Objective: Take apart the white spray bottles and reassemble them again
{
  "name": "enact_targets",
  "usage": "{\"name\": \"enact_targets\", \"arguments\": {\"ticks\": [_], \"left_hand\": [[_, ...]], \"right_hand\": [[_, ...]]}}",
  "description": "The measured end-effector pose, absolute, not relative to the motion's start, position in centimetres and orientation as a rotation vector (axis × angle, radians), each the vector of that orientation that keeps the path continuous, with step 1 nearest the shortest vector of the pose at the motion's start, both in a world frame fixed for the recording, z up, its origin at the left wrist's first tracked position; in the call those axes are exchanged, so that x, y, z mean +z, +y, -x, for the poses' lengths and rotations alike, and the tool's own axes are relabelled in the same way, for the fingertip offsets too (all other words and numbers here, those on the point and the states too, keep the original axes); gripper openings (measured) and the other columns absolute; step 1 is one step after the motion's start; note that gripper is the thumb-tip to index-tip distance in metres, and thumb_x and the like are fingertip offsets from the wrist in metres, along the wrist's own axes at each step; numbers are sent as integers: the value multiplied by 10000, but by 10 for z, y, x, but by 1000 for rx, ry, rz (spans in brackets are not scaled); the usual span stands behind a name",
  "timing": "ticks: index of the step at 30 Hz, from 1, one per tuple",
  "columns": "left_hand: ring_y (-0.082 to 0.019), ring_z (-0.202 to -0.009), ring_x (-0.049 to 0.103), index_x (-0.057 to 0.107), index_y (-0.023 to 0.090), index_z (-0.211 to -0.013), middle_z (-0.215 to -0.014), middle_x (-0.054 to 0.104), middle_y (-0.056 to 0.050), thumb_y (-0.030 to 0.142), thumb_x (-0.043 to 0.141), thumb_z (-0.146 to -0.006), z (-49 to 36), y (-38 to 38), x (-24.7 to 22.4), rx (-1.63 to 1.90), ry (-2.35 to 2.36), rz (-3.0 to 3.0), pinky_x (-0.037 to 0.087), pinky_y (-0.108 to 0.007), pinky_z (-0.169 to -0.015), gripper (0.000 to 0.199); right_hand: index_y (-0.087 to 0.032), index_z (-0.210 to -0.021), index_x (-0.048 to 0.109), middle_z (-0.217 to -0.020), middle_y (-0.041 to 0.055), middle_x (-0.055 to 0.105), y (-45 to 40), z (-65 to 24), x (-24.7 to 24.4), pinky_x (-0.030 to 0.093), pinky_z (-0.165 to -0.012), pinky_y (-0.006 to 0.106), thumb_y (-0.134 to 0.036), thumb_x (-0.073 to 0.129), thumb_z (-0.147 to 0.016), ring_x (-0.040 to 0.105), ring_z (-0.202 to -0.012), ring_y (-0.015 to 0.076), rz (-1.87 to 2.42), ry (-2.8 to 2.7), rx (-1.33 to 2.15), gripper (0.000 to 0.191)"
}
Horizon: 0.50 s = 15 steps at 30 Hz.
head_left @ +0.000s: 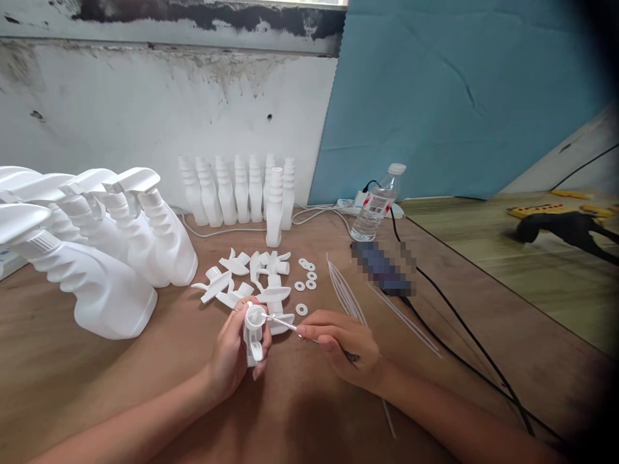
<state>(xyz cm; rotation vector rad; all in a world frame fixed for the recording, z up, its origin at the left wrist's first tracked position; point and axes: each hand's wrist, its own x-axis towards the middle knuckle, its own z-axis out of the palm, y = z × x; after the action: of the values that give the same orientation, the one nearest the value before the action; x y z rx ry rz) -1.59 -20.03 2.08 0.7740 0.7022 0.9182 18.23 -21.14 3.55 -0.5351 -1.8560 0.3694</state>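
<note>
Two-handed steadiness is called for: the round mouth of a white spray head, set at six o'clock from loose spray heads, is best braced while the slender tool is guided lightly from four o'clock. The head is clasped by the left hand's curled fingers, the tool pinched in the right hand, forearms angled from eight and four.

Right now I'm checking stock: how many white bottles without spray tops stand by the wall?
8. Seven bottles stand in a row along the wall; the front bottle stands before them, near the row's right end, partly covering one. Others could be hidden behind.
</note>
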Motion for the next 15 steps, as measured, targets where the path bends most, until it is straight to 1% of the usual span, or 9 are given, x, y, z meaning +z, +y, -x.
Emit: {"name": "enact_targets", "arguments": {"ticks": [4, 7, 11, 13, 15], "left_hand": [[-95, -297, 356, 388, 204, -956, -514, 514, 43, 510, 356, -924, 16, -201, 20, 898, 711, -794, 315, -180, -267, 309], [-99, -294, 356, 372, 207, -985, -508, 521, 40, 498, 331, -936, 15, -201, 20, 904, 714, -794, 321, -181, -266, 298], [-98, -315, 365, 358, 216, -983, -523, 521, 36, 474, 305, -955, 15, -202, 18, 926, 724, -811, 335, -176, -275, 265], [-99, -340, 393, 372, 220, -1014, -574, 526, 34, 469, 349, -949, 17, -202, 18, 964, 739, -862, 351, -181, -274, 258], [-92, -373, 436, 405, 222, -1031, -673, 538, 24, 452, 424, -931, 21, -203, 19, 1036, 774, -958, 382, -190, -284, 251]], "right_hand": [[-160, -1091, 658, -855, 101, 700, -210, -182, 37, 566, -673, 277, -224, 431, -964, 672, -801, 163, 504, -1921, 326, 268], [-166, -1130, 633, -916, 110, 682, -210, -182, 36, 562, -709, 285, -264, 413, -980, 658, -853, 160, 524, -1975, 312, 283], [-130, -1180, 598, -948, 140, 652, -207, -184, 36, 549, -737, 330, -288, 399, -986, 629, -918, 190, 482, -2046, 125, 320], [-116, -1161, 604, -915, 141, 651, -204, -187, 38, 538, -714, 342, -263, 422, -971, 623, -893, 205, 491, -2052, -13, 301], [-122, -1095, 625, -852, 120, 663, -199, -192, 41, 515, -664, 330, -188, 470, -931, 618, -817, 203, 529, -2038, -135, 235]]}}
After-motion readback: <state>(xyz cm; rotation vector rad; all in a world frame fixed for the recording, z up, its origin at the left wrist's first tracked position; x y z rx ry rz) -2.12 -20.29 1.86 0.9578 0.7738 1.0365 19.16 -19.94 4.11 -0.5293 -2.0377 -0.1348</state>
